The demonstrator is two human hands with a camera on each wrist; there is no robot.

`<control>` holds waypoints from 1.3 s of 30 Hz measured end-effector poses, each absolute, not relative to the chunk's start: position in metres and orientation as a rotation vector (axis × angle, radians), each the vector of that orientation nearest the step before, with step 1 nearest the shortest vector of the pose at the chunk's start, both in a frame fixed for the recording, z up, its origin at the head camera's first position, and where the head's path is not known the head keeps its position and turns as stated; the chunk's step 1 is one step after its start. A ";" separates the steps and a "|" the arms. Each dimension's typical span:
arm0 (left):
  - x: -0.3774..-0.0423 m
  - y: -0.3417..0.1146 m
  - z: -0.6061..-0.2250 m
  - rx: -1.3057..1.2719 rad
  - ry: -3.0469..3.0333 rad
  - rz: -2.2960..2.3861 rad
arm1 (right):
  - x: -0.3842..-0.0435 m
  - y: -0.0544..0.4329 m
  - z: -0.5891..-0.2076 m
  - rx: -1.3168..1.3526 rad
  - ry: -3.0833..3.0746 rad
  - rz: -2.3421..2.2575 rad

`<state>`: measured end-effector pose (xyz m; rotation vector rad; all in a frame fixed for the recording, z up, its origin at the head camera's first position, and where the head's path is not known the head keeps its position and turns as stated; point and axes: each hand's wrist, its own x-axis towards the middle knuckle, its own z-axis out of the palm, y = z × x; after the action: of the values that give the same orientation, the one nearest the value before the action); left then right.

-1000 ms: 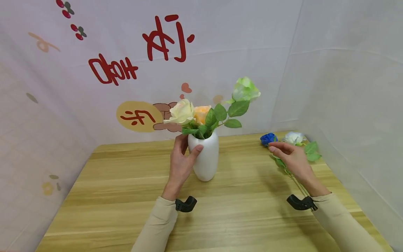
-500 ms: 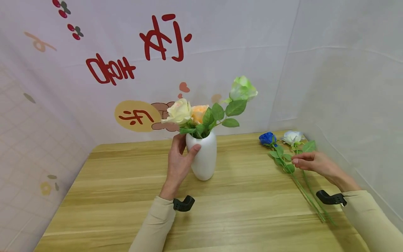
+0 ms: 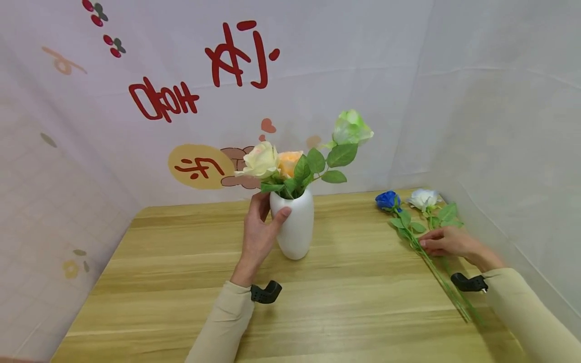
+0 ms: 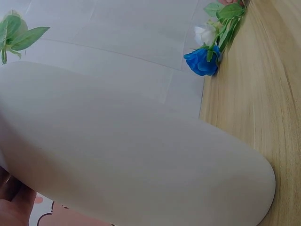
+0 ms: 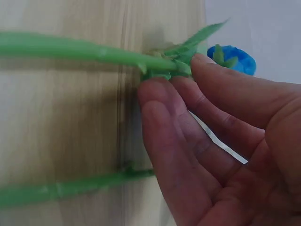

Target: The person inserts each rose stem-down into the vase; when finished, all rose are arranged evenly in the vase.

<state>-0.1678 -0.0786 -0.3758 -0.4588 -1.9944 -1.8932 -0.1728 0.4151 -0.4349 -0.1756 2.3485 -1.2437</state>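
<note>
A white vase (image 3: pixel 296 227) stands upright on the table, holding a cream rose (image 3: pixel 260 160), an orange rose (image 3: pixel 289 164) and a pale green rose (image 3: pixel 351 128). My left hand (image 3: pixel 260 237) grips the vase near its rim, thumb in front and fingers behind. On the right, a blue rose (image 3: pixel 388 200) and a white rose (image 3: pixel 424 199) lie side by side. My right hand (image 3: pixel 449 243) has its thumb and fingertips around the blue rose's leafy stem (image 5: pixel 117 56). A second stem (image 5: pixel 70 188) runs beneath that hand, apart from the fingertips in the right wrist view.
The wooden table (image 3: pixel 181 282) meets a white printed cloth (image 3: pixel 354 60) at the back. Another cloth wall (image 3: pixel 522 166) rises close beside the right forearm. The pale green rose and its leaves lean out to the right of the vase.
My right hand drew back to the right from near the blue bloom, then came down and left onto the blue rose's stem. The left hand stays on the vase.
</note>
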 end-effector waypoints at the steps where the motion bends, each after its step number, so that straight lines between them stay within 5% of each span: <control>1: -0.168 -0.079 -0.376 -0.457 -1.996 -1.894 | -0.174 0.413 -0.435 -0.180 2.350 -1.236; 14: -0.166 -0.081 -0.376 -0.454 -2.023 -1.889 | -0.172 0.402 -0.433 -0.130 2.396 -1.253; 39: -0.165 -0.075 -0.387 -0.448 -2.030 -1.518 | -0.143 0.368 -0.359 -0.082 2.606 -1.733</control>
<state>-0.1650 -0.0745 -0.3866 -0.4478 -2.0304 -1.5181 -0.1432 0.3679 -0.3588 -0.0821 2.6064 -1.7329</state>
